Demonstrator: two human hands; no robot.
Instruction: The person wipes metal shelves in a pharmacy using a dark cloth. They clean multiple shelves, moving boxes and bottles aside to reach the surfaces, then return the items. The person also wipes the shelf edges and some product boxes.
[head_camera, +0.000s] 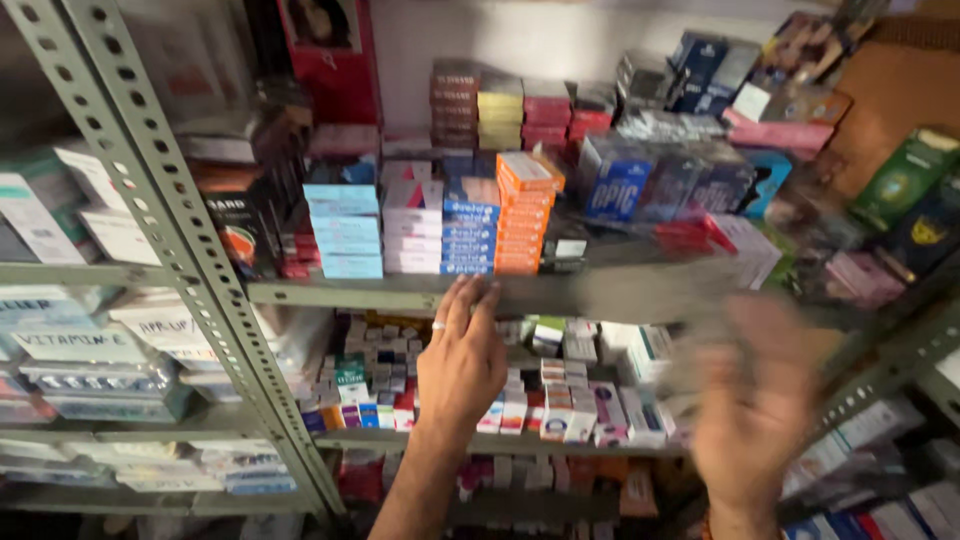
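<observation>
Two hands raised: left hand (462, 362) fingertips touch shelf edge (330, 292); right hand (752, 405) blurred

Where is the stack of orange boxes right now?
In the head view, the stack of orange boxes sits on the upper grey shelf, centre frame, right of the blue-and-white boxes, just above the left hand.

Left hand (462, 362) raised, fingers extended; right hand (752, 400) blurred.
</observation>
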